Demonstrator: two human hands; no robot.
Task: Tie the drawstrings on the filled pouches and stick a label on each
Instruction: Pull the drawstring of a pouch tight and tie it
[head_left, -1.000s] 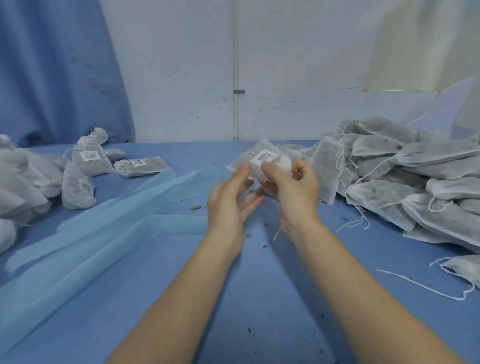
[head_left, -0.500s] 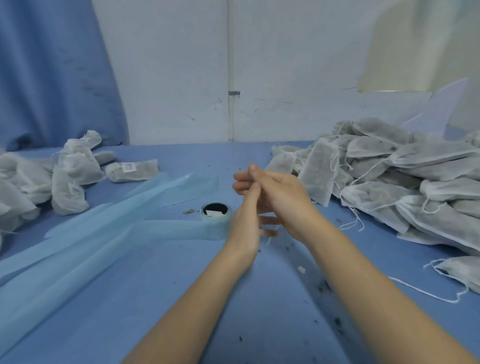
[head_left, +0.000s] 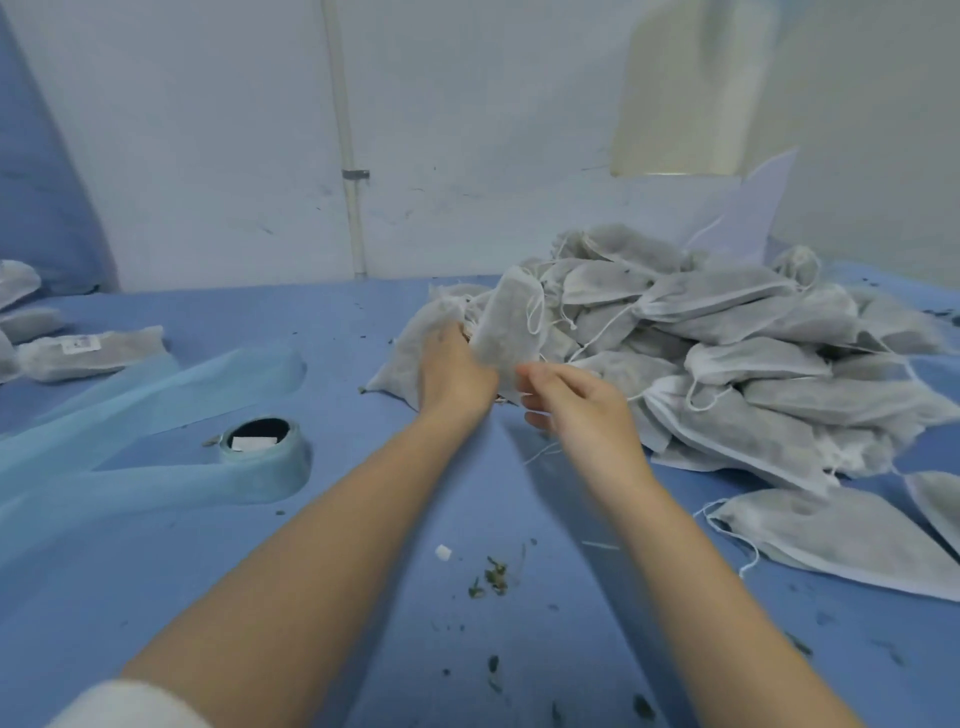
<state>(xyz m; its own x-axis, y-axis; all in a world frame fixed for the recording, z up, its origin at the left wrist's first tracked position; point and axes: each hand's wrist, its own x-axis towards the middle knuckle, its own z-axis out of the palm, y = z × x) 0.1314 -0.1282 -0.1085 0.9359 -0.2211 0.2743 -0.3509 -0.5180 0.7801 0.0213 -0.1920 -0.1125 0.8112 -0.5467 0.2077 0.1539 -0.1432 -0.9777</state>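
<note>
Nearest us, on the blue table (head_left: 322, 597), we see scattered dried herb crumbs (head_left: 491, 574) and a small white scrap (head_left: 442, 553) lying between our two bare forearms. To the left of them sits the label roll (head_left: 262, 449), its pale blue backing strip (head_left: 104, 415) trailing off toward the table's left edge. Further out, our left hand (head_left: 454, 376) is raised above the table near its middle, fingers curled round the lower part of a filled pouch (head_left: 506, 332) that stands nearly upright in our grip, its white drawstring (head_left: 535, 317) looping loose down its right side. Our right hand (head_left: 576, 405) hovers just beside that pouch on its lower right, fingers loosely bent toward it; it is blurred, and we cannot tell whether its fingertips pinch the pouch's edge or a string. Right behind and to the right, the heap of untied pouches (head_left: 727, 343) spreads toward the table's right edge, strings dangling. Near the far left edge lies a labelled pouch (head_left: 88, 348), with more finished pouches (head_left: 23, 317) beyond it at the left edge.
</note>
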